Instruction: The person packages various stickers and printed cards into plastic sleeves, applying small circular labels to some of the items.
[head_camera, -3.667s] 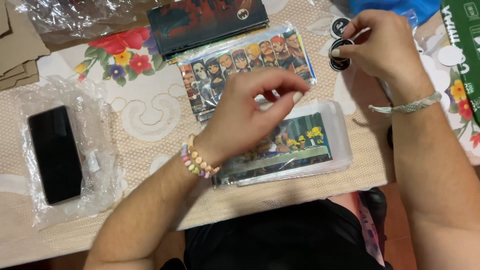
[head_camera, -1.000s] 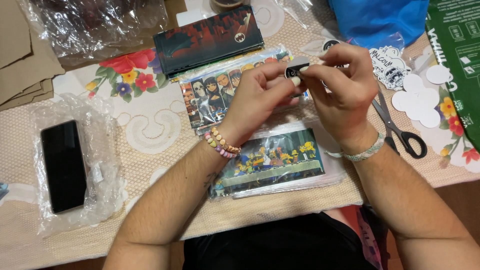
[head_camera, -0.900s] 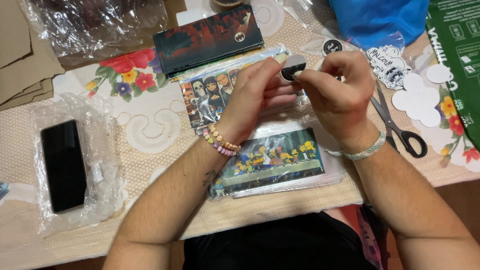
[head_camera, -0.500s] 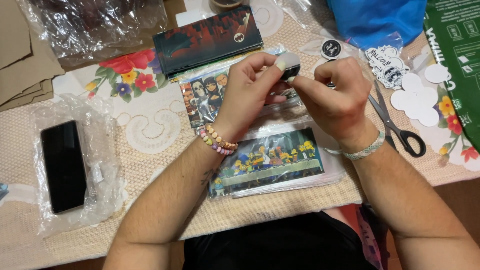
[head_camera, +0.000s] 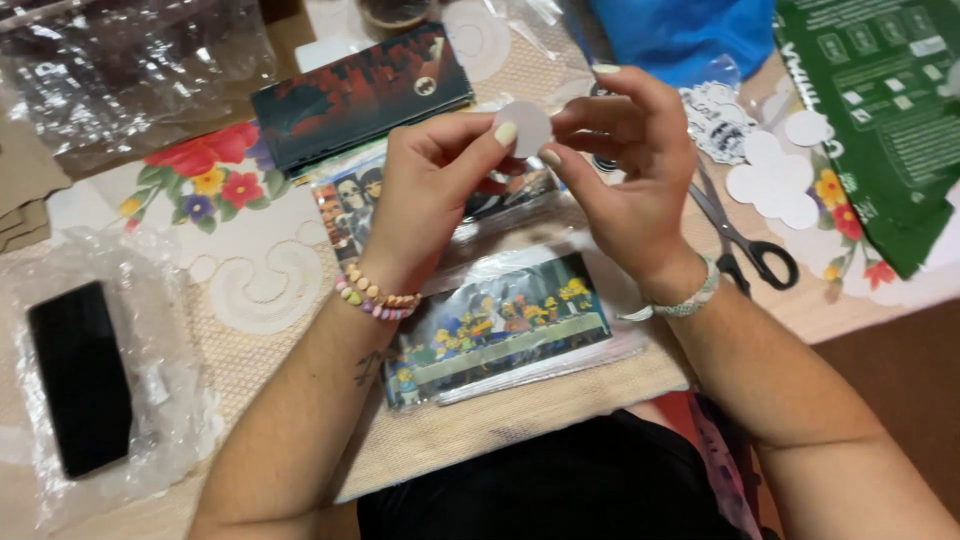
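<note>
My left hand and my right hand meet above the table and pinch a small round white sticker disc between their fingertips, its pale back facing me. A beaded bracelet circles my left wrist, a woven band my right. Under the hands lie a cartoon picture in a clear sleeve and a strip of character pictures. A dark rectangular print lies farther back.
Black-handled scissors and several white round cut-outs lie at the right, beside a green printed sheet. A blue bag sits at the back. A black phone in clear wrap rests at left. Crumpled clear plastic fills the back left.
Both hands rose slightly and turned the small disc over: its dark printed face showed before, now its white back faces me.
</note>
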